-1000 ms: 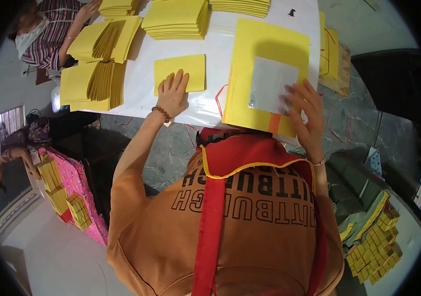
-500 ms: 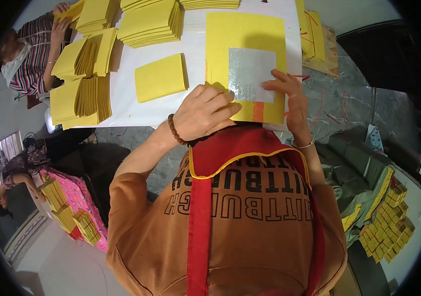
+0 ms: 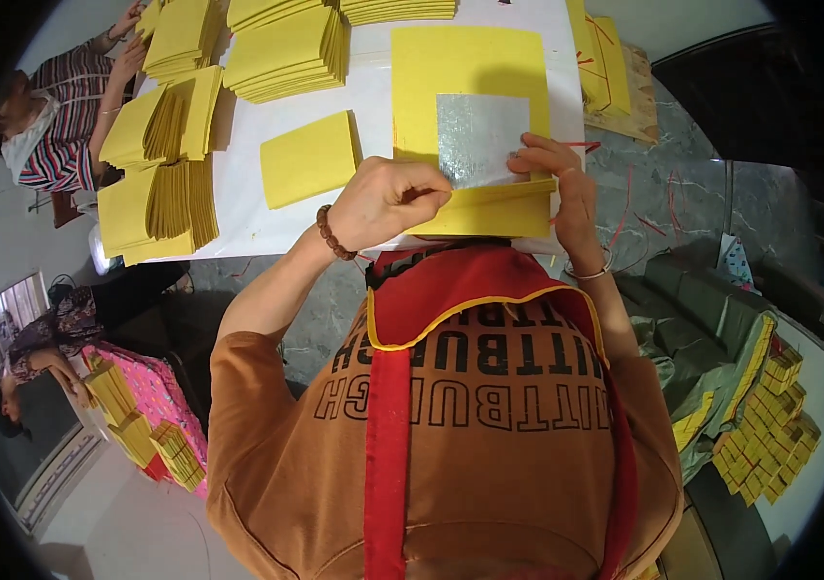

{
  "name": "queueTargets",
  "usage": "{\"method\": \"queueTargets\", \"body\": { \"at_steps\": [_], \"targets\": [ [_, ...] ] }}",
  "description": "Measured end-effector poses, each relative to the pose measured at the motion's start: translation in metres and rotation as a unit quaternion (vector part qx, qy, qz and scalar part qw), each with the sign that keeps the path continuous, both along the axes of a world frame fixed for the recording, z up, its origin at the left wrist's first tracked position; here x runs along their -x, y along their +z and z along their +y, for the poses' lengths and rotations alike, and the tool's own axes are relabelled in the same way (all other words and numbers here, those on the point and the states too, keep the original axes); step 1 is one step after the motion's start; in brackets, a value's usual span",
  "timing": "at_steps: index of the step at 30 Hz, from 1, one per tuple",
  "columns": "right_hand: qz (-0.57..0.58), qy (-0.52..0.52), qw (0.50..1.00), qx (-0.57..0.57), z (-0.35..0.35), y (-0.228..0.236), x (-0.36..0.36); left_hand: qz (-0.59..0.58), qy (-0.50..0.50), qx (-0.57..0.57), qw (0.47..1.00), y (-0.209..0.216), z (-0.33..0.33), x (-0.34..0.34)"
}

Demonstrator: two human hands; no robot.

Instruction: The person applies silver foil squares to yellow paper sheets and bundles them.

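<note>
A large yellow paper sheet (image 3: 470,63) lies in front of me at the table's near edge. On it sits a silvery foil square (image 3: 479,135). The sheet's near edge is folded up in a band across the foil's lower part. My left hand (image 3: 394,201) is closed in a pinch at the left end of this fold. At its right end my right hand (image 3: 564,184) has bent fingers around the paper, with fingertips resting by the foil's right edge. To the left a folded yellow paper packet (image 3: 308,160) lies on the white table (image 3: 243,198).
Stacks of folded yellow paper (image 3: 286,58) stand on the table's left and far side. A person in stripes (image 3: 69,116) works at the far left; another person (image 3: 49,329) is below. Tied yellow bundles (image 3: 769,425) are piled at the right. Red strips (image 3: 673,208) lie on the floor.
The sheet's near edge has been turned up away from me, covering the orange strip and the foil's lower part. My left hand has gone from flat fingers to a pinch.
</note>
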State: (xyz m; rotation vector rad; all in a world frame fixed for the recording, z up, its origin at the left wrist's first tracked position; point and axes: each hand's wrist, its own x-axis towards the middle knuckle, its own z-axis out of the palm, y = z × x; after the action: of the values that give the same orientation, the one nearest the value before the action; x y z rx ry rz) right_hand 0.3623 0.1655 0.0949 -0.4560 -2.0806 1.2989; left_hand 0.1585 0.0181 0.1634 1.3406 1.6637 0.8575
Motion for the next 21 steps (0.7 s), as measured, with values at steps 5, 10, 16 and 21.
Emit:
{"method": "queueTargets", "body": {
  "at_steps": [5, 10, 16, 21],
  "targets": [
    [0.006, -0.002, 1.000, 0.018, -0.002, -0.002, 0.000, -0.038, 0.007, 0.030, 0.999, -0.001, 0.003, 0.003],
    [-0.004, 0.011, 1.000, 0.000, 0.001, 0.001, -0.001, -0.092, 0.007, 0.060, 0.994, -0.002, 0.006, 0.005],
    [0.018, 0.049, 0.999, 0.010, 0.004, 0.001, -0.004, -0.091, 0.015, 0.056, 0.994, -0.004, 0.007, 0.006],
    [-0.061, -0.007, 0.998, -0.016, 0.008, -0.013, -0.009, 0.067, -0.149, -0.142, 0.976, -0.001, 0.002, 0.020]
  ]
}}
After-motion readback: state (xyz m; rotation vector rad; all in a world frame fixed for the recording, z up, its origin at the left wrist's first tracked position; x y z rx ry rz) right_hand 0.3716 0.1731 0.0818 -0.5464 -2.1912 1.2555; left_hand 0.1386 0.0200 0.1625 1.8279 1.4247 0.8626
